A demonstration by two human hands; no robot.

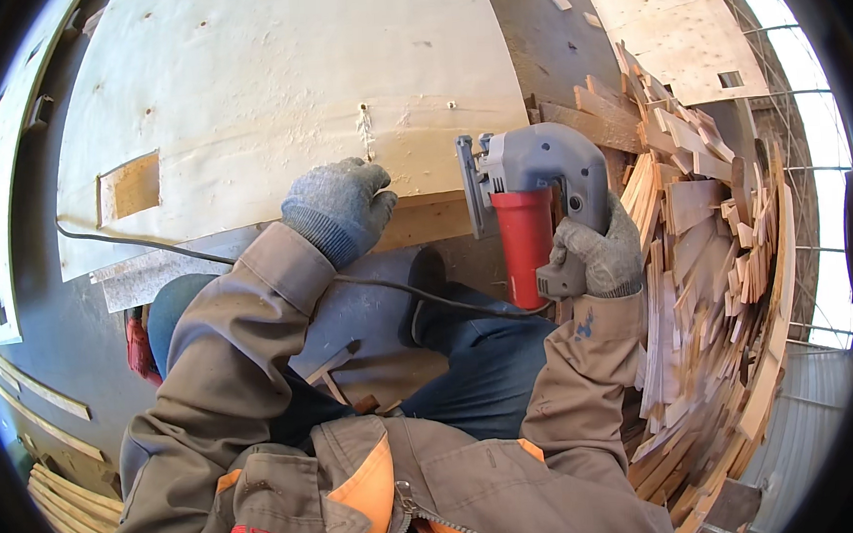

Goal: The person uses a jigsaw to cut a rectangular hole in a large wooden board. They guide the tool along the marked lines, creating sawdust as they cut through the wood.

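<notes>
pale plywood sheet (pixel 290 52) spreads wide, its near edge toward the person's lap; if that edge lacks support beneath, which i cannot tell, it could shudder and chip under a blade; right of the sheet, a heap of wooden offcuts (pixel 705 242) leans loosely, and a knock from the right elbow could send strips sliding; the jigsaw (pixel 546 159), grey with a red barrel, is held at the sheet's near right corner, contact with it unclear; its metal base plate (pixel 474 192) faces left, so a stray squeeze of the switch could bring the blade, which i cannot make out, toward the other hand; the right hand (pixel 604 257), gloved, just outside that corner, has its fingers curled around the jigsaw's rear handle; the left hand (pixel 338 202), gloved too, is at the sheet's near edge, fingers bunched and bent, thumb slightly apart; whether they pinch anything i cannot tell; loose knit there could catch on a moving blade; a black power cord (pixel 428 291) crosses the sheet's near left corner, passes under the left forearm and runs below the near edge to the jigsaw; its slack could snag or be cut; beyond the left hand, a small splintered hole (pixel 364 115) in the sheet may tear wider, its fibres being ragged
</notes>
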